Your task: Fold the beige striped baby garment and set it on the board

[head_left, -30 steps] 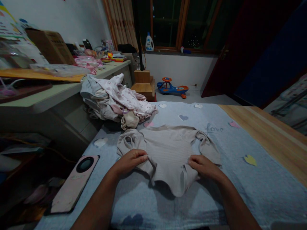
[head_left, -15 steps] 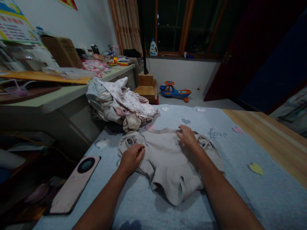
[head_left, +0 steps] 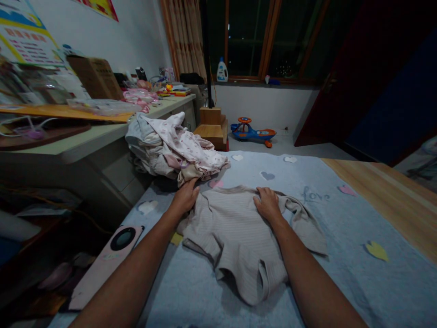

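The shirt [head_left: 235, 228] is lying spread out on the blanket [head_left: 355, 291], its collar [head_left: 241, 188] pointing away from the person and its lower edge buckling into folds on the near side. The left hand [head_left: 186, 198] is resting at the shirt's left shoulder, its fingertips coming right up to the pile [head_left: 184, 150] of clothes; the fingers are lying close together, and I cannot tell whether they are pinching any cloth. The right hand [head_left: 268, 202] is resting on the other shoulder beside the collar, its thumb standing apart from loosely bent fingers, and whether it is gripping there is also unclear. The ribbed cloth is looking thin, soft and light, so it is probably weighing little and giving way at any touch, stretching rather than tearing, and hardly slipping under bare fingers. Nothing about it is looking fragile; creasing is the likelier trouble, since the lower edge is already curling and the right sleeve [head_left: 309, 228] is trailing off in wrinkles. The shoulder seams beside the collar are offering the best hold, as the doubled cloth there is likely keeping its shape better than the floppy sleeves or that curling edge.
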A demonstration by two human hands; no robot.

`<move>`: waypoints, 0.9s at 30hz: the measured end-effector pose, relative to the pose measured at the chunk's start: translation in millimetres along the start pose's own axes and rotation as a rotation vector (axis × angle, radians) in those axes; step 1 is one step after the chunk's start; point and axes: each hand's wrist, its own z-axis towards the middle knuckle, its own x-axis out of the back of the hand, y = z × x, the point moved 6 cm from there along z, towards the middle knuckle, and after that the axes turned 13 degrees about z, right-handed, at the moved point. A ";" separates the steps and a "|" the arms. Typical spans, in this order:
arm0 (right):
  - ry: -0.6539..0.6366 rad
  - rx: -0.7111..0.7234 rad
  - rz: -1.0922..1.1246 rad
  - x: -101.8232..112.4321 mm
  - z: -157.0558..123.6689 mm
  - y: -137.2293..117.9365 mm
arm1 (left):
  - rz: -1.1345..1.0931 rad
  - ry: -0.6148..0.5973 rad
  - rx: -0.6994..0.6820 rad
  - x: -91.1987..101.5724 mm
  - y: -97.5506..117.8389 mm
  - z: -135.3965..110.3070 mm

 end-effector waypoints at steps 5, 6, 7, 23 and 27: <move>-0.002 0.008 0.019 -1.2 -0.4 2.0 | 0.054 0.001 0.076 11.5 -2.9 21.5; -0.002 0.007 0.019 -1.4 -0.3 2.6 | 0.081 -0.011 0.098 12.4 -2.6 23.8; -0.001 0.007 0.019 -1.5 -0.2 3.1 | 0.105 -0.027 0.114 12.4 -2.0 25.3; -0.012 -0.001 0.041 -1.4 -0.1 3.0 | 0.441 0.316 -0.235 52.6 35.3 44.3; -0.010 0.002 0.052 -1.2 -0.4 3.1 | 0.535 0.243 -0.337 57.2 29.8 64.4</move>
